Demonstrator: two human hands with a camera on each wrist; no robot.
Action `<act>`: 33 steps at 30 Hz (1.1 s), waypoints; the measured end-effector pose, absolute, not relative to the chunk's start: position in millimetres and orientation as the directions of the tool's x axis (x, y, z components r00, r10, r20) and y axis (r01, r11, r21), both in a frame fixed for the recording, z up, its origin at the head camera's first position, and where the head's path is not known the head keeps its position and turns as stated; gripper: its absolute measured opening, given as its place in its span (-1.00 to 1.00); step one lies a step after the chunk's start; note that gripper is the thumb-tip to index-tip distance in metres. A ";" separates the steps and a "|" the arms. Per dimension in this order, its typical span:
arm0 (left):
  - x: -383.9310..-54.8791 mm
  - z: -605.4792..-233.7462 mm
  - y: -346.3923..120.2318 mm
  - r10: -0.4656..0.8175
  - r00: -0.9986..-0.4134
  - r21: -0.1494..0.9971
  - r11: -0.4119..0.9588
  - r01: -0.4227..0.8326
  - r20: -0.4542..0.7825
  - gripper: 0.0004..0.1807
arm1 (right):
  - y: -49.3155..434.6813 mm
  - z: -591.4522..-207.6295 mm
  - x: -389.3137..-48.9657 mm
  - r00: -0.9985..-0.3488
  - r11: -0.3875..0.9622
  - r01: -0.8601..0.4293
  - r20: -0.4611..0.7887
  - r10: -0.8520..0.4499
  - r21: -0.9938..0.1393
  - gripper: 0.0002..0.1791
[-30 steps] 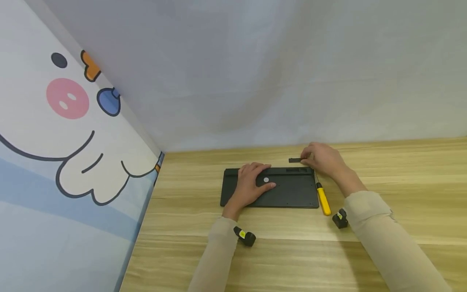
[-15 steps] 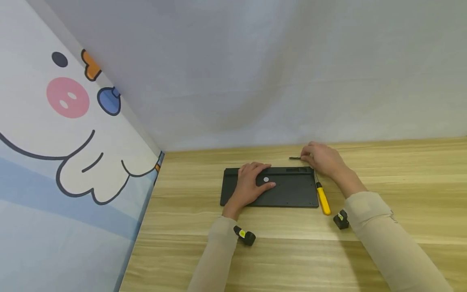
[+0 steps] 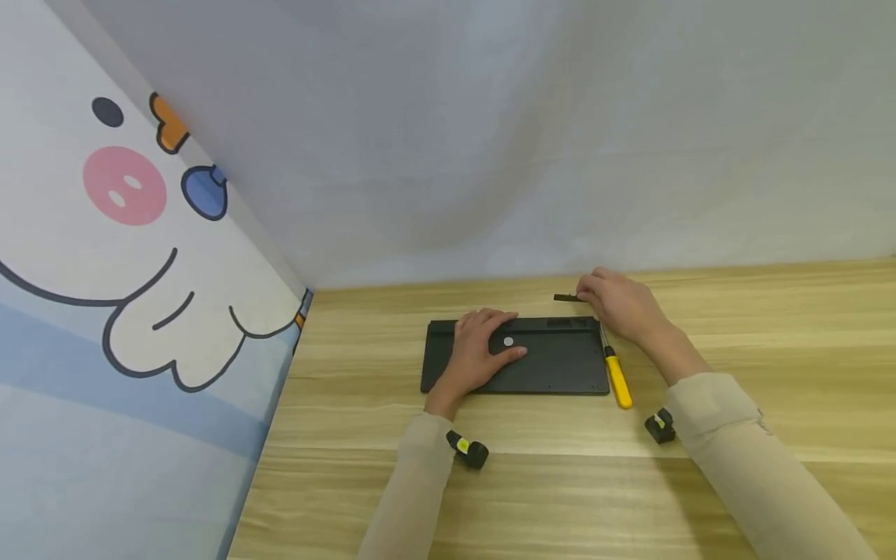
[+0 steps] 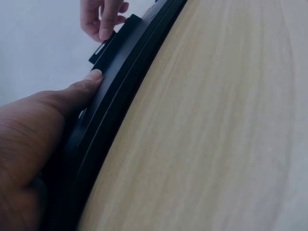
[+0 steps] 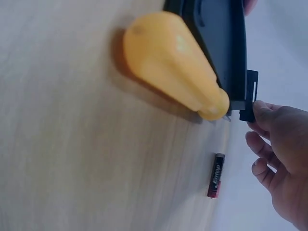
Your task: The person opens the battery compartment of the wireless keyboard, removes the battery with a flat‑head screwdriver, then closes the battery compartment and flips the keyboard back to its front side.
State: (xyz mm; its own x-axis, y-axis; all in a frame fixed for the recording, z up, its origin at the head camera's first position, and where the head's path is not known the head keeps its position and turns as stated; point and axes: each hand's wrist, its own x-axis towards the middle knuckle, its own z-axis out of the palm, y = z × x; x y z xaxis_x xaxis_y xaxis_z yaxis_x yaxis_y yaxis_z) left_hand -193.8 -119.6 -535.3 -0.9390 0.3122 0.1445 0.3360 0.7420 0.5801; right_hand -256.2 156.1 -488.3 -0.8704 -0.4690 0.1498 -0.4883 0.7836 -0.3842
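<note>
A black keyboard (image 3: 560, 365) lies face down on the table, its battery compartment (image 3: 568, 322) uncovered near the far right corner. My left hand (image 3: 476, 358) rests on its back, thumb and fingers spread, the fingertips at the far edge. Just beyond the compartment, my right hand (image 3: 619, 303) pinches a small black battery cover (image 3: 565, 297) by its right end. The right wrist view shows that cover (image 5: 249, 96) between thumb and fingers, apart from the table. Whether batteries sit in the compartment is too small to tell.
A yellow-handled screwdriver (image 3: 617, 377) lies along the keyboard's right edge. On the table near my right hand is a black and red battery (image 5: 216, 175). A pale curtain (image 3: 560, 155) hangs behind the table, and a cartoon-printed panel (image 3: 140, 233) stands at the left.
The battery cover has turned in my right fingers, from flat side facing up to edge-on and then slightly slanted, and has risen a little. My left hand stays on the keyboard.
</note>
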 end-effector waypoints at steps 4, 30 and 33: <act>-193.7 -535.3 -120.1 0.311 -0.940 0.581 0.742 0.334 0.143 -0.31 | 156.0 -485.3 -253.7 -0.862 0.776 -0.504 0.174 -0.475 -0.379 -0.77; -194.4 -533.6 -118.0 0.308 -0.941 0.580 0.744 0.331 0.143 -0.31 | 151.3 -473.6 -237.2 -0.848 0.762 -0.523 0.139 -0.512 -0.381 -0.75; -194.2 -533.3 -118.1 0.308 -0.940 0.579 0.744 0.333 0.145 -0.31 | 151.8 -474.3 -235.7 -0.842 0.760 -0.533 0.143 -0.521 -0.372 -0.79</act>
State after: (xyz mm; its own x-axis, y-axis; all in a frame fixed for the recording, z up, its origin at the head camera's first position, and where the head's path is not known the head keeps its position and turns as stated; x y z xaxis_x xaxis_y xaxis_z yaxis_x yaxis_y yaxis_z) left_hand -194.2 -118.1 -533.3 -0.9402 0.3080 0.1455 0.3333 0.7441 0.5789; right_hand -235.7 151.8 -474.3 -0.8418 -0.5205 0.1430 -0.5331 0.7601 -0.3715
